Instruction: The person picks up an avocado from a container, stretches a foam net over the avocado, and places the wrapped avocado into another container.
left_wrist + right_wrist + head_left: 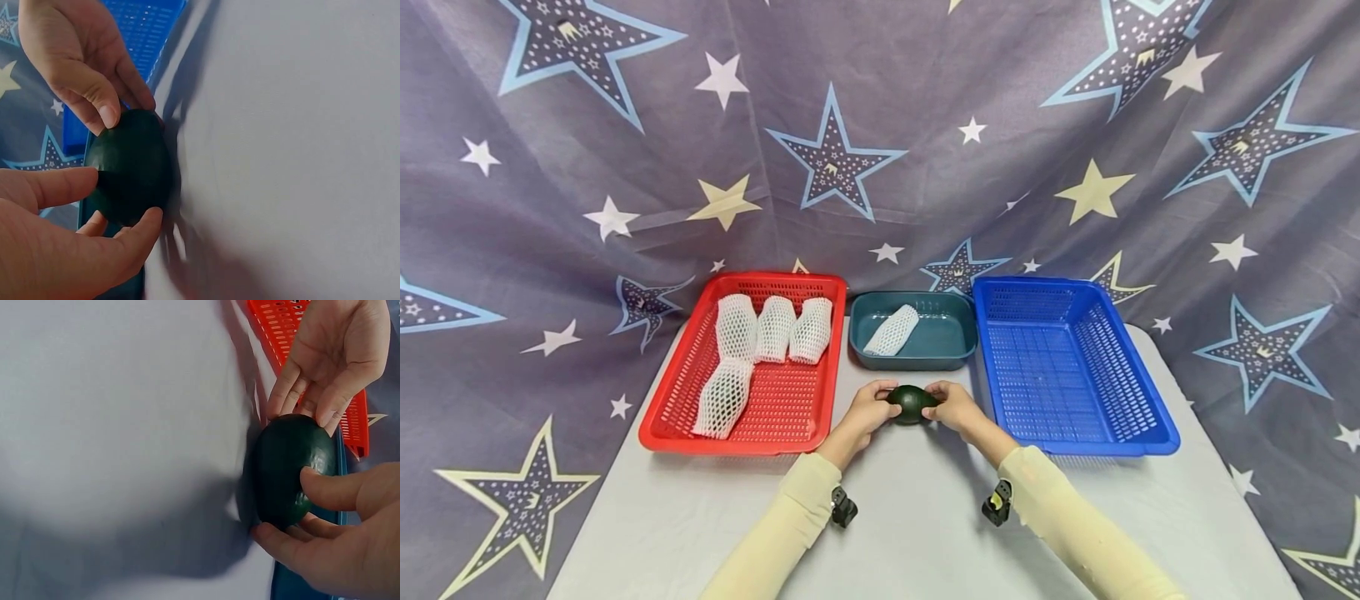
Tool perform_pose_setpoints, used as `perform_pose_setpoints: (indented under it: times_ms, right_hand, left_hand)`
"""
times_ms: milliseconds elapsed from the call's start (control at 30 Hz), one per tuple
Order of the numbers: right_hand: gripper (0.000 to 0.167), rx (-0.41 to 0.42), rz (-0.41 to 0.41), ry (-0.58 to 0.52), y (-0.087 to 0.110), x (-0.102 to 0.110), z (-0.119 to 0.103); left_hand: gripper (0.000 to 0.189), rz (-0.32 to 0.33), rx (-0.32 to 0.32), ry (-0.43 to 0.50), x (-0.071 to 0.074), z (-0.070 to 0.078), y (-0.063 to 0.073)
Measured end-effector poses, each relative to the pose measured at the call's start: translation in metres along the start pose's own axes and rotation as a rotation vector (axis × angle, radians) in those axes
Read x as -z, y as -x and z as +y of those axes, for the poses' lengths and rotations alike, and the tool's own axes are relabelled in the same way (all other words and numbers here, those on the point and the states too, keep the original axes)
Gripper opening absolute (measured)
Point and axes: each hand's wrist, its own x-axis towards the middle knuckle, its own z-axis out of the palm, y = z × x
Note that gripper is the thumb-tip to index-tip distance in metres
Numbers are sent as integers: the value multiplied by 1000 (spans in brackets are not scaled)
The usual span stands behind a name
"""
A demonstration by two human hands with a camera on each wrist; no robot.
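A smooth dark green avocado [912,403] is held between both hands, close over the table's middle. My left hand [871,410] grips its left end; in the left wrist view the thumb and fingertips press around that end. From the other side my right hand [957,407] pinches the right end, thumb on top and fingers beneath in the right wrist view. Just behind the avocado stands a dark teal tray [940,364], with one white foam net sleeve [892,331] lying in its left part.
To the left sits a red basket [831,400] with several white foam net sleeves [726,398] in it. A blue basket [1161,421] stands on the right, close beside the teal tray. All rest on a white-covered table [917,533], with a star-patterned curtain [925,192] behind.
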Motion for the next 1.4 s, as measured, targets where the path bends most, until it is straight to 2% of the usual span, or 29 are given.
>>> perform_pose_setpoints:
  times_ms: [200,433,600,700,800,1000,1167,1400]
  right_hand:
    - [43,3,-23,37,-2,0,-9]
    - [41,43,-29,44,-9,6,-37]
    - [39,43,-33,-68,-23,15,-66]
    - [39,-3,-18,-159,-35,18,-81]
    - [40,-53,16,-196,-49,19,-92]
    - [53,-152,77,-153,-76,12,-104]
    - [65,-220,141,-86,-95,4,-105]
    - [67,-259,153,52,-103,-4,-95]
  left_hand:
    - [46,2,14,12,5,1,-1]
    - [48,1,3,10,10,1,0]
    - [48,-5,-8,23,13,2,-1]
    - [48,-9,-13,21,14,2,0]
    - [48,-10,-14,16,13,2,0]
    - [49,-15,-25,14,12,1,0]
    - [49,-17,-13,11,9,1,1]
    - [50,-23,-30,22,2,0,3]
